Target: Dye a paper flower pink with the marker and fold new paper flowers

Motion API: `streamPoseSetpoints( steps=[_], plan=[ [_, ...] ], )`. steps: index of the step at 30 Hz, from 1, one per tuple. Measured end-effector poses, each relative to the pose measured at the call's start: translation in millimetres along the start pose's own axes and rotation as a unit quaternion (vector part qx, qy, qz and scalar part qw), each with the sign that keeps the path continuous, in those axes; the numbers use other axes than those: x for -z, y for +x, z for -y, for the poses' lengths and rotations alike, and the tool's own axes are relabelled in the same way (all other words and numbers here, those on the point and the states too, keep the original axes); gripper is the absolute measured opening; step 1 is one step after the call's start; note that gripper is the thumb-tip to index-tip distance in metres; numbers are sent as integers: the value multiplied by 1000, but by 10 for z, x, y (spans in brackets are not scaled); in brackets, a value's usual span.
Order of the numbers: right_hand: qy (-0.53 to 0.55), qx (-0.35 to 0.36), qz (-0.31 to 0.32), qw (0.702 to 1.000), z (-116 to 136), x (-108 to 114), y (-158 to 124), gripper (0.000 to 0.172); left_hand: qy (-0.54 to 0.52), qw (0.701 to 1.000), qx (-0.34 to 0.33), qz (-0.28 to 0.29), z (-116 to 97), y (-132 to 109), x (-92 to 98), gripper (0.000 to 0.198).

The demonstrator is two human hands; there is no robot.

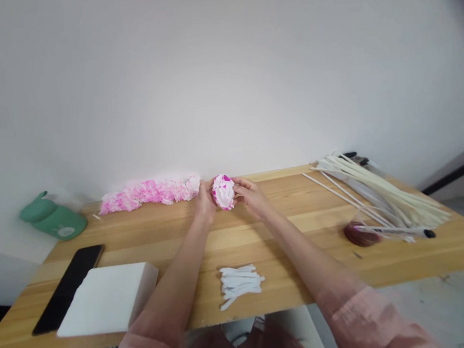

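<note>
A ruffled white and magenta paper flower [223,192] is held up between my two hands near the back of the wooden table. My left hand [205,202] closes on its left side, and my right hand [252,195] pinches it from the right with bent fingers. To the left of my left hand, a row of pink and white paper flowers [148,194] lies along the wall. Between my forearms, a small pile of white strips [240,283] rests near the front edge of the table.
At the left are a green bottle [55,217] lying tilted, a black flat object [69,288] and a stack of white paper [105,299]. A bundle of cream sticks [379,191] lies at the right, beside a dark red round item [361,234] and a pen [399,230].
</note>
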State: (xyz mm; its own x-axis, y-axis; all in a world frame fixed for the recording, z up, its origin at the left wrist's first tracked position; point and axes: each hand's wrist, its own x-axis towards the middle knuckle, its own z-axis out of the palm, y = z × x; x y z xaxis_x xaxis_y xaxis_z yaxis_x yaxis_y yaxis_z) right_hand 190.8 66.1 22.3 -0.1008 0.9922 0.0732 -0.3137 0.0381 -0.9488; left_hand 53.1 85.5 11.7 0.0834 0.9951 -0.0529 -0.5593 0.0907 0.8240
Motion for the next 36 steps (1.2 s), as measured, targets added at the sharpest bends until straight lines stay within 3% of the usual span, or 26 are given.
streamPoseSetpoints(
  steps=[5,11,21,36],
  plan=[
    [-17,20,-17,1000,41,-42,-14,36,13,999,34,21,-139,-155,-92,54],
    [-54,41,8,998,79,-81,-99,36,90,994,-27,56,-200,-337,-69,89],
    [-113,82,12,990,56,-63,-156,35,60,994,-88,-25,-69,-392,86,79],
    [-184,87,19,979,27,-107,-158,38,114,981,-153,-43,-49,-433,12,76]
  ],
)
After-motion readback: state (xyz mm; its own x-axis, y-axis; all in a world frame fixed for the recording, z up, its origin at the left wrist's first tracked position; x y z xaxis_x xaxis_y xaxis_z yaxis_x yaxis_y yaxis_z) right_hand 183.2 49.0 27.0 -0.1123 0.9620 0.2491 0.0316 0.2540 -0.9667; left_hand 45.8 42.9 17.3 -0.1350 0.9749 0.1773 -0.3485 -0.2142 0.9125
